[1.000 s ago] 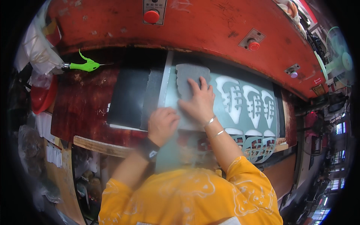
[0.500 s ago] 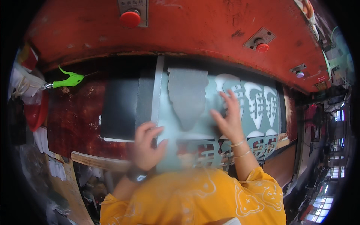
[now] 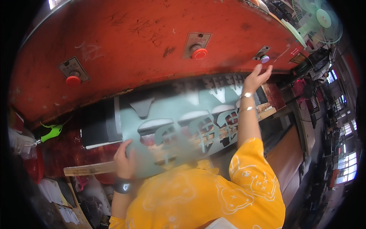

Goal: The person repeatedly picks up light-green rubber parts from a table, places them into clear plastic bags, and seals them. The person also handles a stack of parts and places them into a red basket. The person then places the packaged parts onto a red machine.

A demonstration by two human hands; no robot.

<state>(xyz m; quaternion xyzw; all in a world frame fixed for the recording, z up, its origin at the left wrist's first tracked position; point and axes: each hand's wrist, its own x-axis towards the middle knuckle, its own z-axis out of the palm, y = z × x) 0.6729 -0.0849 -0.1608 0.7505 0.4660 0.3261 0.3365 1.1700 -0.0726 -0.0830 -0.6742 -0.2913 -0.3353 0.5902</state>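
A pale green sheet (image 3: pixel 171 103) with rows of cut-out openings lies on the work surface, its near part hanging toward my body. On it, a grey pointed piece (image 3: pixel 142 108) reaches partly under the red machine. My right hand (image 3: pixel 258 78) is raised beyond the sheet's far right corner. Its fingers are stretched apart just below a small purple button (image 3: pixel 264 59); I cannot tell whether they touch it. Beside the sheet's near left edge is my left hand (image 3: pixel 125 162), thumb and fingers apart, slightly blurred, with no firm hold visible.
The red machine body (image 3: pixel 133 42) spans the far side, with two red push buttons, one at left (image 3: pixel 73 79) and one at centre (image 3: pixel 199 53). A green air gun (image 3: pixel 52 133) hangs at left. A wooden strip (image 3: pixel 89 169) edges the surface. A fan (image 3: pixel 323 19) stands far right.
My view has swung right. My right hand has left the sheet and reached up toward the purple button. My left hand has moved down the sheet's left edge. The grey piece now lies farther under the machine.
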